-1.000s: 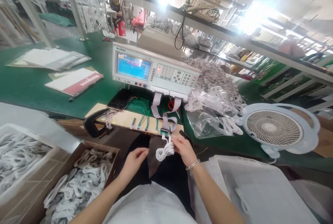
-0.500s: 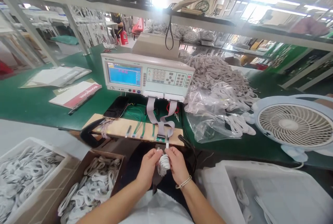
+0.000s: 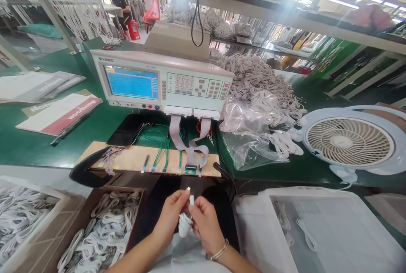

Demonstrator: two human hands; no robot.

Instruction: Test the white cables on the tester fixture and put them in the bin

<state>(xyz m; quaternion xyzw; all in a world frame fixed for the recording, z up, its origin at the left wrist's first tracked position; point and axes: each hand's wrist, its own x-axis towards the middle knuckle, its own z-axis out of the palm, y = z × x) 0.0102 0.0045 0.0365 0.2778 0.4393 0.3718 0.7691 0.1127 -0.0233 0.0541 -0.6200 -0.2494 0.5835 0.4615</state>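
A coiled white cable [image 3: 185, 223] is held between left hand [image 3: 170, 216] and right hand [image 3: 206, 224], below the wooden fixture board [image 3: 139, 164] and tester [image 3: 161, 84].

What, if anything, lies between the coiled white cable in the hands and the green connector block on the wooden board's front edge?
Nothing visible does. The left hand and right hand hold the coiled cable, plugs up, short of the connector block; only open air over dark fabric lies between.

White cable [image 3: 184, 223], green bench [image 3: 28, 137], blue screen [image 3: 131, 82]
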